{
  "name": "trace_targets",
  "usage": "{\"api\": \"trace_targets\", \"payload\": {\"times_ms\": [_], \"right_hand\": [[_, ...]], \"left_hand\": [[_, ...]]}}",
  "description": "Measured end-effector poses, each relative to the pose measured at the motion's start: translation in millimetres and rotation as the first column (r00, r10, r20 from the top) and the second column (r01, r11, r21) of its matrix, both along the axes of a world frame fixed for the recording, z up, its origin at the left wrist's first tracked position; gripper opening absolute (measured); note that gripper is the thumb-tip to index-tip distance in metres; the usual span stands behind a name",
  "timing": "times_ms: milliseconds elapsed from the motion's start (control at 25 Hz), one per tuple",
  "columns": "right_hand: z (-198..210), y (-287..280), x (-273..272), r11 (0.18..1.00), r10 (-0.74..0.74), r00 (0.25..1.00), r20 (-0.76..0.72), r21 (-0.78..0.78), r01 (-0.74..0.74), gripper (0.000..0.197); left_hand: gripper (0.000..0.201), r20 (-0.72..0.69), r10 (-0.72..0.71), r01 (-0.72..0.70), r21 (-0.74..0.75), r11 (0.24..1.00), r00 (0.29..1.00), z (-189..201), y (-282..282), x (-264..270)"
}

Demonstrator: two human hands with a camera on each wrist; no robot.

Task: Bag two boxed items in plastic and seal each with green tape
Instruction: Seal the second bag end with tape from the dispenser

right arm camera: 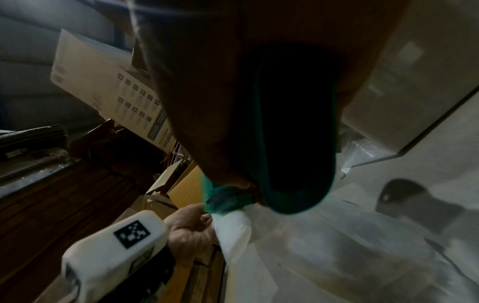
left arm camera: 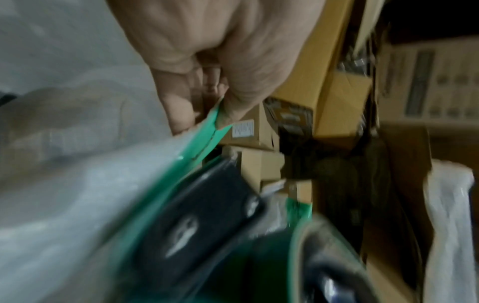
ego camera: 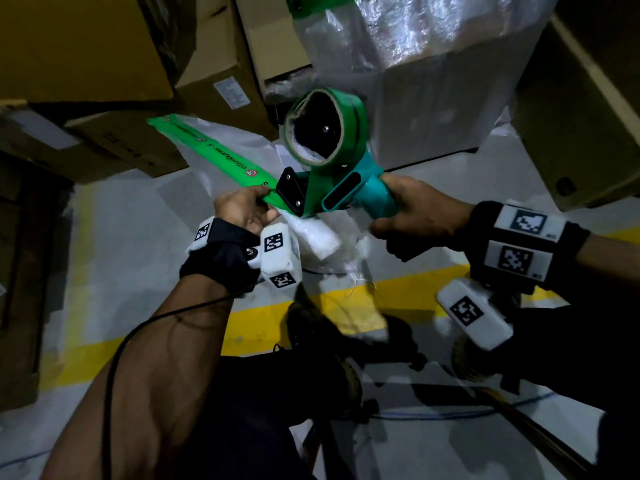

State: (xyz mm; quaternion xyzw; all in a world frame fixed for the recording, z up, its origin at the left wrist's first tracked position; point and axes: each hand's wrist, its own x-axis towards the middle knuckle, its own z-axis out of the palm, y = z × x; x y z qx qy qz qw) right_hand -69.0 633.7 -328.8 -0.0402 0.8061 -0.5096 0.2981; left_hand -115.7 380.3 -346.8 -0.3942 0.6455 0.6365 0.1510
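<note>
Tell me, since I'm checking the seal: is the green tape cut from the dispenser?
Not cut: the green tape runs unbroken into the dispenser.

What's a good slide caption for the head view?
Right hand grips teal tape dispenser; left hand pinches green tape on plastic bag.

Green tape on a plastic bag

A long strip of green tape [ego camera: 211,152] with printed words lies flat across the see-through plastic bag [ego camera: 242,157]. Its near end meets the black mouth of the teal tape gun [ego camera: 332,174], which carries a green roll.
</note>
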Motion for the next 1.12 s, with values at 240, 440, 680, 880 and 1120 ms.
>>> {"api": "trace_targets", "payload": {"times_ms": [240,440,680,880,1120], "right_hand": [[-2.9,13.1,16.7,0.997,0.047,0.999,-0.008,0.064,-0.046,0.044],[-8.4,24.0,25.6,0.994,0.028,0.999,-0.015,0.111,-0.026,0.041],[-12.8,37.7,24.3,0.995,0.006,1.000,0.010,0.101,-0.007,0.038],[-8.2,48.6,19.3,0.995,-0.093,0.994,0.050,-0.022,0.094,0.036],[-0.1,68.5,4.2,0.976,-0.191,0.961,0.198,-0.066,0.208,0.039]], "left_hand": [[0.005,-0.032,0.089,-0.089,-0.013,0.996,0.996,-8.0,-32.5,-8.0],[0.020,-0.023,0.059,-0.053,0.201,0.978,0.998,10.3,-0.1,2.6],[0.010,0.022,0.038,-0.043,0.339,0.940,0.999,20.0,32.1,16.7],[0.032,-0.122,0.260,-0.160,0.525,0.836,0.958,18.9,53.2,19.4],[0.066,-0.453,-0.288,0.247,-0.148,0.958,0.844,10.9,80.1,25.4]]}}
